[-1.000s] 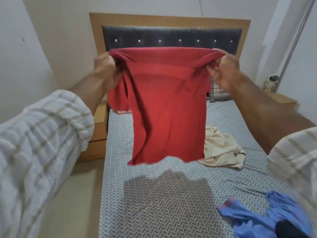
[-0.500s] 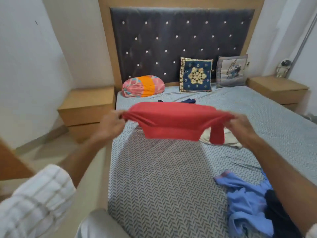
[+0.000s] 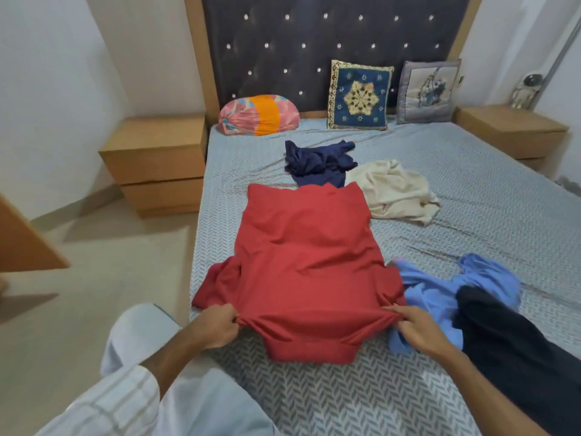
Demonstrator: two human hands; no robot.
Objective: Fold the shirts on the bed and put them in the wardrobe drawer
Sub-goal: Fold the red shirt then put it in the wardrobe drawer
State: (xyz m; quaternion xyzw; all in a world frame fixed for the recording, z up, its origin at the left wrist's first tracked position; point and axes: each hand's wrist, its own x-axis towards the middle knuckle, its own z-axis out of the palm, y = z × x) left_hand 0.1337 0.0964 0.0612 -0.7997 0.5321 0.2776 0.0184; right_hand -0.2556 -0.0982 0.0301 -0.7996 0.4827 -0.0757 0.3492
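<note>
A red shirt lies spread flat on the bed, its shoulders toward me and its hem toward the headboard. My left hand pinches the near left shoulder. My right hand pinches the near right shoulder. Beside it at the right lies a crumpled light blue shirt with a black garment partly on top. Farther up the bed lie a crumpled navy shirt and a cream shirt. No wardrobe drawer is in view.
Three cushions lean against the dark padded headboard. Wooden nightstands stand on the left and right of the bed. A wooden panel edge juts in at the far left. Beige floor lies left of the bed.
The red shirt hung in the air between my raised hands; both hands came down and laid it flat on the bed, still holding its shoulders.
</note>
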